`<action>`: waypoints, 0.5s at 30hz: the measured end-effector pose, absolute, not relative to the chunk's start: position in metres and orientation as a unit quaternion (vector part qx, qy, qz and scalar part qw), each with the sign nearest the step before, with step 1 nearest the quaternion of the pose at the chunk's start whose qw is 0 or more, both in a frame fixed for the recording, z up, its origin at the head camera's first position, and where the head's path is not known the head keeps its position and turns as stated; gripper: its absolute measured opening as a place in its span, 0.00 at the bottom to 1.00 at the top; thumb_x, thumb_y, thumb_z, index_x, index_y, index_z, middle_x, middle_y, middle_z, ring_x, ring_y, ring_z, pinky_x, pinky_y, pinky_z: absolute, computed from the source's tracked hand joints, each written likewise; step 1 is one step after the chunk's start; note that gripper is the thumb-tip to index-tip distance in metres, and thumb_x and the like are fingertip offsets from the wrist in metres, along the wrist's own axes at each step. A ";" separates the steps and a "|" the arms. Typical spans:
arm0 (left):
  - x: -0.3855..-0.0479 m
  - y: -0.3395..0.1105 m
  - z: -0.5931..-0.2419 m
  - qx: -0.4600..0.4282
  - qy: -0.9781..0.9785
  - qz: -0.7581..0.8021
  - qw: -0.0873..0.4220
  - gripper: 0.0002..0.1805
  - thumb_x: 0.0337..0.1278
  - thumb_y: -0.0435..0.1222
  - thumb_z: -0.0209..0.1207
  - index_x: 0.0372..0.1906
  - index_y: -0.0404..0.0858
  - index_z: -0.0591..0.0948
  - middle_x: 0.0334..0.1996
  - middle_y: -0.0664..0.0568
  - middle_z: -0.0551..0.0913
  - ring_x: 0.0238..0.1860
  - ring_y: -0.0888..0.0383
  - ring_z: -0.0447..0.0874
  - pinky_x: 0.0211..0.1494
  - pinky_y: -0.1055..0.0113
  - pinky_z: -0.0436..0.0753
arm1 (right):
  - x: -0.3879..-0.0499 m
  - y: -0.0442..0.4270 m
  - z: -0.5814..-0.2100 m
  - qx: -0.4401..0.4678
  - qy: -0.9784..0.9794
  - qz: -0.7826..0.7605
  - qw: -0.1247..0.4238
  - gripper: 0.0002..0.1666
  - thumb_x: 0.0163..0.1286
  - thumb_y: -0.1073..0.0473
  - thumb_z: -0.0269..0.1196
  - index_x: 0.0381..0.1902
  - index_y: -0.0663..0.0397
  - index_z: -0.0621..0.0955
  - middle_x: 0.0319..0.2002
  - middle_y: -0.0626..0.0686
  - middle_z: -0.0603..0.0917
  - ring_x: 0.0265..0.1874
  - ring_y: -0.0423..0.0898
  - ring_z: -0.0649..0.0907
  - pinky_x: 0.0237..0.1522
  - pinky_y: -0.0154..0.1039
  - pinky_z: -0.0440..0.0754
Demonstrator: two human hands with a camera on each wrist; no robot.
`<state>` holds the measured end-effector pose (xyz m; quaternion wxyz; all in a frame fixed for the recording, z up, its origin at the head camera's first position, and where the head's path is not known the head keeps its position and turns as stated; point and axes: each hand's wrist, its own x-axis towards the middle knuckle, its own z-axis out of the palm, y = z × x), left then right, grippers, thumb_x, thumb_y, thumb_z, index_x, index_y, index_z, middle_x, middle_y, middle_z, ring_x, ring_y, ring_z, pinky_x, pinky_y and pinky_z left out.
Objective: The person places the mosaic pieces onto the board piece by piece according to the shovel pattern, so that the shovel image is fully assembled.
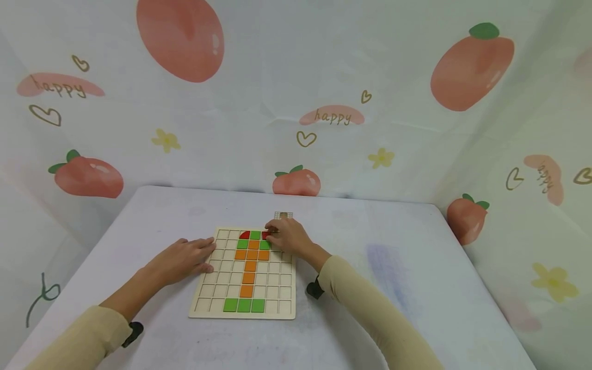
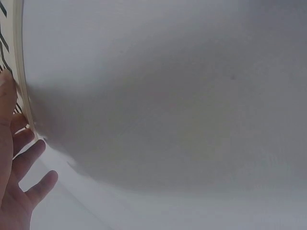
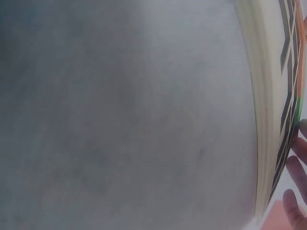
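Observation:
A pale wooden grid board [image 1: 222, 279] lies on the table with colored tiles set in its cells. Orange tiles [image 1: 250, 266] form a column with a crossbar, green tiles [image 1: 244, 306] line the bottom row, and a red rounded tile [image 1: 244, 235] sits in the top row. At that row's right, my right hand [image 1: 292, 237] pinches a red tile [image 1: 265, 235] between thumb and finger, at its cell; the fingers partly cover it. My left hand [image 1: 182, 260] rests its extended fingers against the board's left edge, also seen in the left wrist view.
A small gridded picture card [image 1: 283, 215] lies behind the board, partly hidden by the right hand. The white table [image 1: 384, 318] extends on both sides. A printed cloth [image 1: 259, 113] hangs behind it. Dark wrist devices [image 1: 315, 289] sit under both sleeves.

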<state>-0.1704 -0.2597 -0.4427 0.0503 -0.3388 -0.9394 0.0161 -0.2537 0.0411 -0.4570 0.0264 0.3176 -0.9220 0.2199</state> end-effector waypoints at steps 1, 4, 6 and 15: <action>-0.171 -0.260 -0.442 -0.339 -0.939 0.017 0.051 0.34 0.54 0.51 0.68 0.58 0.30 0.80 0.59 0.38 0.80 0.55 0.44 0.83 0.48 0.49 0.82 | -0.254 0.042 -0.457 0.319 -0.921 0.220 0.027 0.15 0.68 0.55 0.68 0.51 0.55 0.85 0.44 0.49 0.88 0.43 0.43 0.84 0.51 0.39 0.79; -0.171 -0.260 -0.442 -0.340 -0.939 0.016 0.050 0.34 0.54 0.51 0.68 0.58 0.29 0.80 0.59 0.37 0.80 0.55 0.44 0.83 0.48 0.49 0.82 | -0.255 0.044 -0.458 0.323 -0.920 0.221 0.028 0.15 0.68 0.58 0.67 0.51 0.55 0.85 0.44 0.49 0.88 0.44 0.43 0.84 0.54 0.40 0.78; -0.171 -0.260 -0.442 -0.339 -0.939 0.014 0.049 0.34 0.55 0.51 0.68 0.58 0.29 0.80 0.59 0.37 0.80 0.55 0.44 0.83 0.48 0.49 0.82 | -0.255 0.045 -0.458 0.324 -0.919 0.223 0.028 0.14 0.69 0.59 0.67 0.51 0.55 0.85 0.44 0.49 0.88 0.44 0.43 0.84 0.55 0.41 0.78; -0.171 -0.260 -0.442 -0.335 -0.941 0.007 0.038 0.34 0.55 0.51 0.68 0.59 0.30 0.80 0.60 0.37 0.79 0.56 0.43 0.82 0.49 0.48 0.81 | -0.253 0.046 -0.457 0.327 -0.915 0.237 0.016 0.13 0.68 0.58 0.67 0.50 0.54 0.85 0.43 0.49 0.88 0.41 0.43 0.82 0.52 0.39 0.79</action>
